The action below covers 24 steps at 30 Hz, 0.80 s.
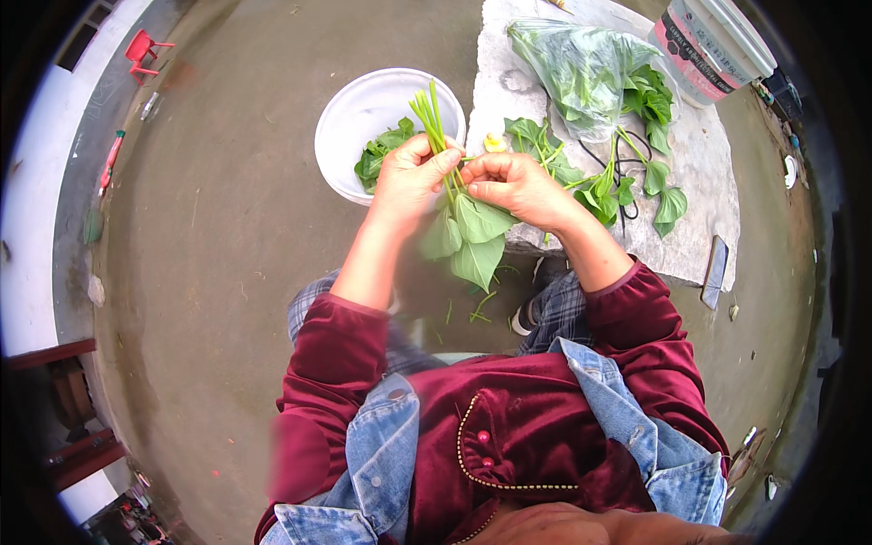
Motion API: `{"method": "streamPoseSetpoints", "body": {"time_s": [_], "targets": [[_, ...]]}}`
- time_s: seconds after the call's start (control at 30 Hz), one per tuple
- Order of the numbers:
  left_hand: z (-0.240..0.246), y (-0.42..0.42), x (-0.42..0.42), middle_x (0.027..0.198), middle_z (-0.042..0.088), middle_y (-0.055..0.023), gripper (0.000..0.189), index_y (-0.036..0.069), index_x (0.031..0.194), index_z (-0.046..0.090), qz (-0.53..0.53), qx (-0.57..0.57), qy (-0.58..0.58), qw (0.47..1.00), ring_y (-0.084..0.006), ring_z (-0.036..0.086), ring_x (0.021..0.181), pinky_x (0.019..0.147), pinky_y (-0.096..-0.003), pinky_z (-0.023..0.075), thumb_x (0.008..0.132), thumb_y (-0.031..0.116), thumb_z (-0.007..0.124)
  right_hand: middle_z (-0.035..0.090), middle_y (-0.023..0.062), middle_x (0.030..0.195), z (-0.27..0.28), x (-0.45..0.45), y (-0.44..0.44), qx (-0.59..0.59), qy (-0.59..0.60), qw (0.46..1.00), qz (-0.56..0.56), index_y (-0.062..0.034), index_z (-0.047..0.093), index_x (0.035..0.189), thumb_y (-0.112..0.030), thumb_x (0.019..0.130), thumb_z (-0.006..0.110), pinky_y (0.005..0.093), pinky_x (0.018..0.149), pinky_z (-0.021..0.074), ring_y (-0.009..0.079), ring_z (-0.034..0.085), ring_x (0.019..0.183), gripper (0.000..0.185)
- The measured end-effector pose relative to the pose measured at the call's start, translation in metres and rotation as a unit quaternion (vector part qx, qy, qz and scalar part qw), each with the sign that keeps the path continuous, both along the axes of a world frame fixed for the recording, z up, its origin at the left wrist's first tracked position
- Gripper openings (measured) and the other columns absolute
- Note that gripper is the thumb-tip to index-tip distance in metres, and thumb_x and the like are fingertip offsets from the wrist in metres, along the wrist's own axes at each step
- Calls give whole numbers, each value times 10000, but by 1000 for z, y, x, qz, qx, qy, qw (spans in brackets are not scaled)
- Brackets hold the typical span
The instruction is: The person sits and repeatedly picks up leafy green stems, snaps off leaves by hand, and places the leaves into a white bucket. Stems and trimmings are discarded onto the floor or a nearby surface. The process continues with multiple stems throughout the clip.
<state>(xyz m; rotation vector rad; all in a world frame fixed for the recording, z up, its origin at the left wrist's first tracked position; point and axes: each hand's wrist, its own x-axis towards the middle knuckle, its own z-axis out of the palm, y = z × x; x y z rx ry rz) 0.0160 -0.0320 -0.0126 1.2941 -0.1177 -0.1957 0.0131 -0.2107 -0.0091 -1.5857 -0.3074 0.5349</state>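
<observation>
My left hand (413,178) grips a small bunch of green leafy stems (430,117), the stalk ends pointing up and the broad leaves (479,235) hanging down. Against the same stems, just to the right, my right hand (521,185) has thumb and fingers pinched together; whether it holds a piece is hidden. A white plastic basin (344,102) with leafy greens (383,151) in it stands on the ground behind my left hand. On the stone slab, beyond my right hand, lie loose leafy stems (599,194) and a clear plastic bag of greens (579,75).
The pale stone slab (702,160) bears a lidded plastic bucket (705,54), a black cord (618,160) and, at its near right edge, a smartphone (714,272). Stem scraps (481,308) lie on the concrete ground between my feet. A small red chair (142,53) stands far left.
</observation>
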Motion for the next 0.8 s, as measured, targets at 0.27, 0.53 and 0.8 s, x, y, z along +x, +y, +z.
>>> {"method": "streamPoseSetpoints", "body": {"time_s": [0.27,0.53,0.8], "targets": [[1,-3,0,792,581,7,128,4,873,641,-12,43,-16,999,-72,518,742,674,-228,426,805,110,663,625,55,771,-2,3,-3,-146,-233,956,-105,8,631,808,-79,783,572,256,663,445,102,546,706,108],[9,0,-1,737,568,21,110,16,898,638,72,22,-114,991,-21,369,513,462,-159,284,828,102,639,597,52,830,0,25,-14,155,157,922,-318,-36,553,859,-79,849,458,308,661,481,149,566,744,104],[10,-1,4,797,562,20,103,2,875,631,111,12,-59,992,-49,496,699,650,-206,415,807,74,656,617,49,849,3,-3,11,-59,-212,973,-72,-16,613,940,-103,797,578,281,765,443,131,567,823,172]]}}
